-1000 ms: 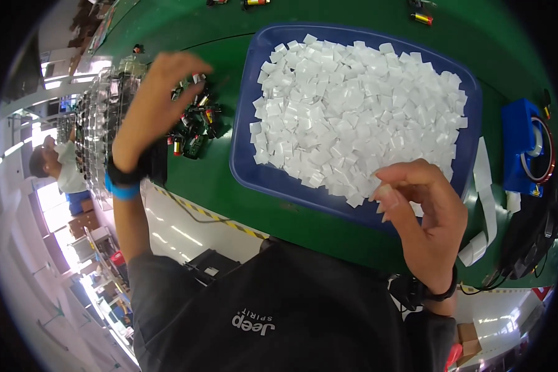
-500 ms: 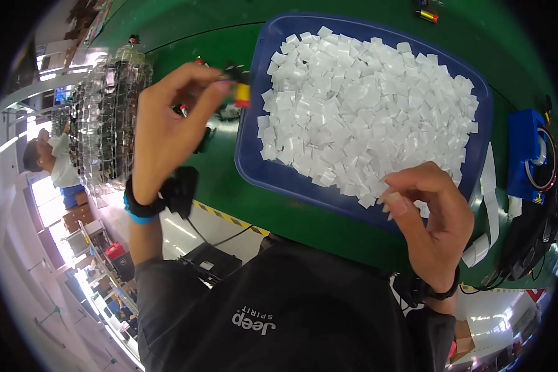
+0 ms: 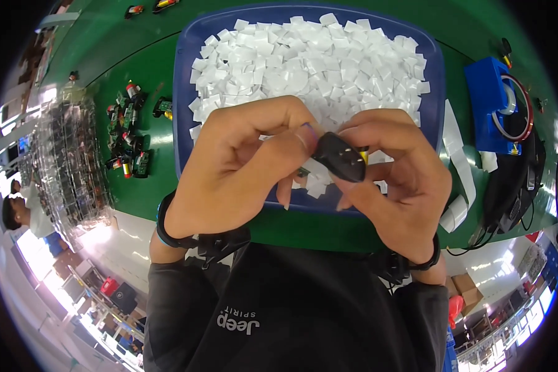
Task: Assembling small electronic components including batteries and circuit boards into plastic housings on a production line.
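- Left hand: grip pinched on the left end of a black oval component.
- Right hand: grip grasping the same component's right side.
- The component is above the near part of a dark blue tray holding white square pieces.
- Small circuit boards lie left on the green surface.

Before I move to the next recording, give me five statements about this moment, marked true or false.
1. The left hand and right hand meet at a small black part. True.
2. The blue tray is filled with red squares. False: the squares are white.
3. A white strip lies right of the tray. True.
4. A blue holder stands beyond the strip. True.
5. The circuit boards left of the squares lie inside the tray. False: those boards lie on the green table.
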